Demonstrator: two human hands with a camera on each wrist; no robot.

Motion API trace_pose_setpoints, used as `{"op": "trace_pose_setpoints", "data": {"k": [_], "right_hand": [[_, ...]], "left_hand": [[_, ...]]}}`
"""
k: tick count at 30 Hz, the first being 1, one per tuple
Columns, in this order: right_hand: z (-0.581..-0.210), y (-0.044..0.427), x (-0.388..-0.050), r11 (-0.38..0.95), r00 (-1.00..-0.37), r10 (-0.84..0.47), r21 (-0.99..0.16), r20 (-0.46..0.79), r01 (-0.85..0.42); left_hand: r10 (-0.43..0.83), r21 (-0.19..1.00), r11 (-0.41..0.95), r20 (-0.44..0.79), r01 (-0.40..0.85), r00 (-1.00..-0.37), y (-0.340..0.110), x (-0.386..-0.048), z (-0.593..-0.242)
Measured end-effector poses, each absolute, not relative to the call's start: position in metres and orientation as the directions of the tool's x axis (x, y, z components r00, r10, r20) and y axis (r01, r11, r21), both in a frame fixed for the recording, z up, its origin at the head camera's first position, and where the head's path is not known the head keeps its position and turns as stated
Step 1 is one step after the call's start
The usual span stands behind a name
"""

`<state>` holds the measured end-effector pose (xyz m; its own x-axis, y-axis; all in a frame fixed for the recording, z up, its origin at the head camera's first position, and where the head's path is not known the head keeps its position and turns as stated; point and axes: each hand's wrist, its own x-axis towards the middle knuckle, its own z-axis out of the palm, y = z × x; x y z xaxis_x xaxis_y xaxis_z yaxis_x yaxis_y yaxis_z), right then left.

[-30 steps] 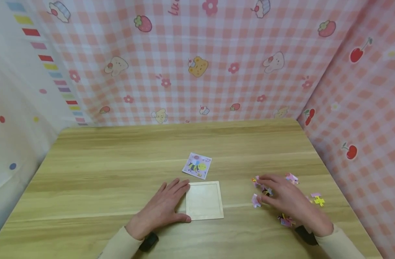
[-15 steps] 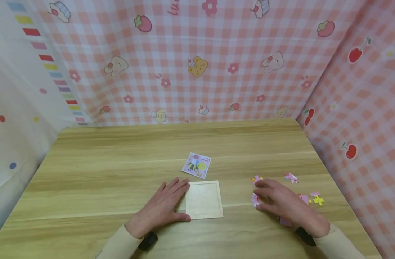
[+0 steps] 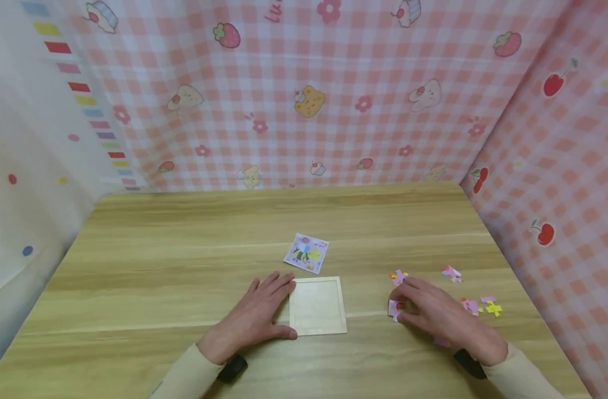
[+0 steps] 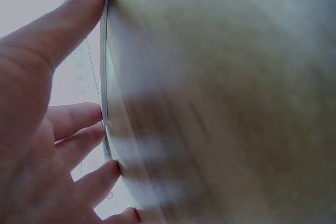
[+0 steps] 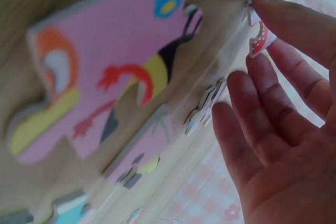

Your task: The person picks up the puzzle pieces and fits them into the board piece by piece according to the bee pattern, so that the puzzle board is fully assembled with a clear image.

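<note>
My left hand [image 3: 254, 318] lies flat on the table, fingers spread. Its thumb and index fingertip touch two corners on the left side of a square wooden puzzle tray [image 3: 317, 306]; in the left wrist view the thumb [image 4: 68, 19] meets the tray's edge [image 4: 104, 72]. Over at the right, my right hand [image 3: 435, 313] pinches a pink puzzle piece [image 3: 394, 309] between thumb and fingers. The right wrist view shows that piece's red, white-dotted print [image 5: 258, 41] by the fingertips. Beyond the tray lies a bee picture card [image 3: 306, 253].
Several loose puzzle pieces surround the right hand: one behind it [image 3: 398, 276], one farther back [image 3: 452, 273], a yellow one [image 3: 492, 308] to the right, and one partly hidden below the hand [image 3: 440, 342]. Checked curtains [image 3: 363, 66] border the table [image 3: 184, 266].
My right hand has come off the pieces behind, shifted slightly nearer me, and closed its fingertips on the pink puzzle piece. The left hand stays at the tray. The head view has shifted slightly.
</note>
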<state>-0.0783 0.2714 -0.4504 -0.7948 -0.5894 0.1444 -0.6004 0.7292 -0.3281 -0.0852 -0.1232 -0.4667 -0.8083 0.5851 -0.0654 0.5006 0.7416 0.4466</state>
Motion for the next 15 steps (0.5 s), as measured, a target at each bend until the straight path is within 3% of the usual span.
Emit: {"op": "trace_pose_setpoints", "data": {"k": [3,15], "right_hand": [[-0.449,0.270,-0.080,0.720,-0.805,-0.583,-0.390,0.108,-0.574],[-0.443,0.252,-0.088,0.543,-0.789,-0.590,-0.638,0.173,-0.546]], "left_hand": [[0.590,0.469,0.728,-0.058,0.499,-0.805,-0.122,-0.086,-0.467],[0.603,0.518,0.705,-0.078,0.485,-0.794,-0.128,-0.089,-0.463]]}}
